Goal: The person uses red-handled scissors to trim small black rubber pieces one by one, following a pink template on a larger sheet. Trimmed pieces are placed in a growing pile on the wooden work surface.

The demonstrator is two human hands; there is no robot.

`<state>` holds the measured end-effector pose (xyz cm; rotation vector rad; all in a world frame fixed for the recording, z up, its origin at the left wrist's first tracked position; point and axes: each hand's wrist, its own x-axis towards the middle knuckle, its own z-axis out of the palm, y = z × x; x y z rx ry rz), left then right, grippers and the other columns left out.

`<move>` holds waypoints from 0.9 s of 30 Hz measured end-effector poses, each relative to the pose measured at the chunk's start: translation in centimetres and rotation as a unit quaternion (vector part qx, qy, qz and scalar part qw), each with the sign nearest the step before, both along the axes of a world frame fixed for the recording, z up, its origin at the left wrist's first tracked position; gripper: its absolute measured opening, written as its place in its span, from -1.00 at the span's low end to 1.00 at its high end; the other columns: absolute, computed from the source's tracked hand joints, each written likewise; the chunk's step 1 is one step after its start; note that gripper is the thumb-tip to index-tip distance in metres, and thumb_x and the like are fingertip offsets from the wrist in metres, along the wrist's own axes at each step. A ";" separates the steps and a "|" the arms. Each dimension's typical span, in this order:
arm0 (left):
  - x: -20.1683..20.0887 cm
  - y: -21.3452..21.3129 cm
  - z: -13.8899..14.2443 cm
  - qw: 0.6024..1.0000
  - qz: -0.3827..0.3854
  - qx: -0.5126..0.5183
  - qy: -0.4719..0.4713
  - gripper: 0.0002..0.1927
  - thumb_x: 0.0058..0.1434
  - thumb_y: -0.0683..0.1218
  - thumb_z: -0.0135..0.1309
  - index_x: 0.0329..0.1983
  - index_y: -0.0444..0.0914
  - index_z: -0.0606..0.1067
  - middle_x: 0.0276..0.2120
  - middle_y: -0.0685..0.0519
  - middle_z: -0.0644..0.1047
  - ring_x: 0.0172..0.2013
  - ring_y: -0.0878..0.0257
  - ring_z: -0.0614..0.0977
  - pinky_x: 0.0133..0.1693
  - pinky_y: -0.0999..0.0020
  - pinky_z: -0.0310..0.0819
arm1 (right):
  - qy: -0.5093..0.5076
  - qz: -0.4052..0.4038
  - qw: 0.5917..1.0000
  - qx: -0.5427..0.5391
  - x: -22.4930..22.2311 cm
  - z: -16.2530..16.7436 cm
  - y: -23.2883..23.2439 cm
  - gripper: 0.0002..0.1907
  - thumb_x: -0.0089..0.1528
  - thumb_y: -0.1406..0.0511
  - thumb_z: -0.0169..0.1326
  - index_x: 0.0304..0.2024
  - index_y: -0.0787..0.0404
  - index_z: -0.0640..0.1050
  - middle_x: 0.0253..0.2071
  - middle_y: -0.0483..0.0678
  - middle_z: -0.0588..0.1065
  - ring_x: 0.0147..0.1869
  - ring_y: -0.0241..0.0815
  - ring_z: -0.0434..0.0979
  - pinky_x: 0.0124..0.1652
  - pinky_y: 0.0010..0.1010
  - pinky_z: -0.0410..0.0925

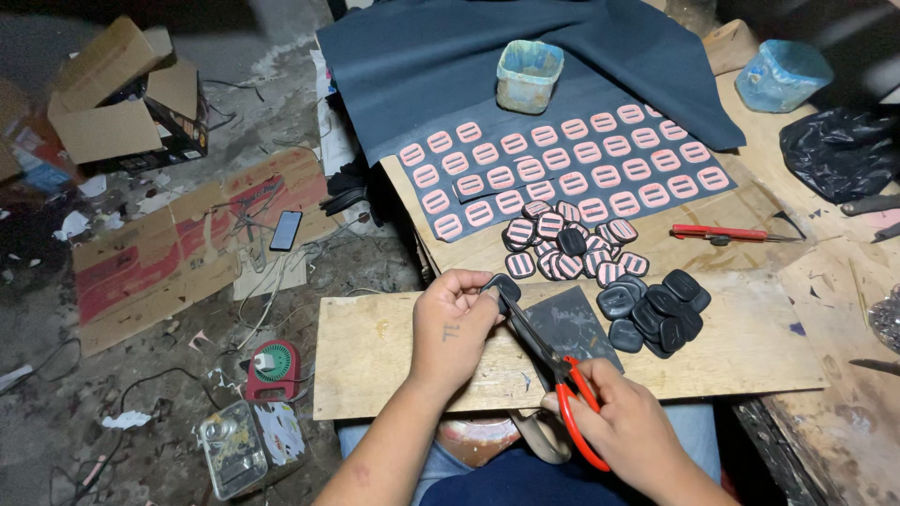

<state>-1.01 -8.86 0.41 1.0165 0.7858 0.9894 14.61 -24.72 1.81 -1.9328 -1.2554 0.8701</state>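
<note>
My left hand (pixel 457 325) pinches a small black rounded-square piece (pixel 504 289) over a wooden board (pixel 375 361) on my lap. My right hand (pixel 626 433) grips red-handled scissors (pixel 555 364), whose dark blades reach up to the piece. A dark grey scrap (pixel 574 323) lies on the board under the blades. Beside it sit a pile of plain black pieces (pixel 654 307) and, farther back, a heap of pink-striped black pieces (pixel 570 250).
A dark sheet (pixel 525 192) carries rows of pink slotted shapes, with a dirty plastic cup (pixel 529 76) on dark blue fabric behind. A red knife (pixel 722 232), blue bag (pixel 783 75) and black bag (pixel 839 150) lie right. Left on the floor: cardboard boxes (pixel 127 98), phone (pixel 286 230), cables.
</note>
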 end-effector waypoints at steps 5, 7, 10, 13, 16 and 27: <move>0.0 0.1 0.1 1.000 -0.004 -0.002 -0.011 -0.81 0.25 -0.32 0.06 -0.08 -0.47 0.44 -0.30 -0.02 0.59 -0.39 0.38 0.60 -0.34 0.52 0.51 | 0.080 -0.033 0.995 -0.053 -0.3 0.0 0.1 -0.67 0.11 0.20 0.26 -0.16 0.23 0.54 -0.54 0.01 0.60 -0.53 -0.17 0.61 -0.44 -0.36 0.43; -0.1 0.1 0.1 1.000 -0.004 -0.005 -0.005 -0.82 0.25 -0.31 0.06 -0.08 -0.46 0.45 -0.30 -0.02 0.60 -0.40 0.39 0.60 -0.34 0.52 0.51 | 0.078 -0.032 0.995 -0.048 -0.3 0.0 0.0 -0.68 0.11 0.21 0.26 -0.17 0.23 0.54 -0.56 0.02 0.61 -0.54 -0.18 0.61 -0.45 -0.36 0.43; -0.2 0.2 0.0 1.000 -0.004 -0.005 0.009 -0.82 0.25 -0.30 0.08 -0.09 -0.45 0.46 -0.30 -0.02 0.61 -0.41 0.40 0.60 -0.34 0.52 0.52 | 0.053 -0.024 0.998 -0.028 -0.3 -0.1 0.0 -0.69 0.09 0.22 0.25 -0.19 0.24 0.54 -0.55 0.00 0.59 -0.54 -0.18 0.60 -0.45 -0.36 0.43; -0.2 0.3 -0.1 1.000 -0.007 -0.002 0.010 -0.82 0.25 -0.30 0.09 -0.09 -0.45 0.47 -0.30 -0.02 0.61 -0.42 0.41 0.59 -0.35 0.52 0.51 | 0.044 -0.020 0.999 -0.021 -0.1 -0.3 -0.2 -0.70 0.09 0.21 0.25 -0.22 0.24 0.54 -0.52 0.02 0.57 -0.51 -0.14 0.59 -0.44 -0.34 0.43; -0.3 0.2 0.0 1.000 -0.006 0.001 0.019 -0.82 0.25 -0.29 0.09 -0.09 -0.45 0.47 -0.30 -0.02 0.61 -0.42 0.41 0.59 -0.35 0.52 0.50 | -0.015 0.009 1.000 0.023 0.2 -0.5 -0.3 -0.69 0.10 0.17 0.24 -0.26 0.25 0.53 -0.52 0.03 0.58 -0.44 -0.12 0.58 -0.40 -0.33 0.44; -0.1 0.9 0.7 0.999 0.001 -0.042 -0.015 -0.73 0.21 -0.30 -0.04 -0.01 -0.32 0.46 -0.23 0.01 0.56 -0.31 0.36 0.64 -0.24 0.47 0.65 | 0.078 0.070 0.994 -0.014 1.7 -2.4 -1.1 -0.67 0.19 0.13 0.25 -0.18 0.18 0.48 -0.49 -0.02 0.47 -0.44 -0.21 0.40 -0.42 -0.34 0.36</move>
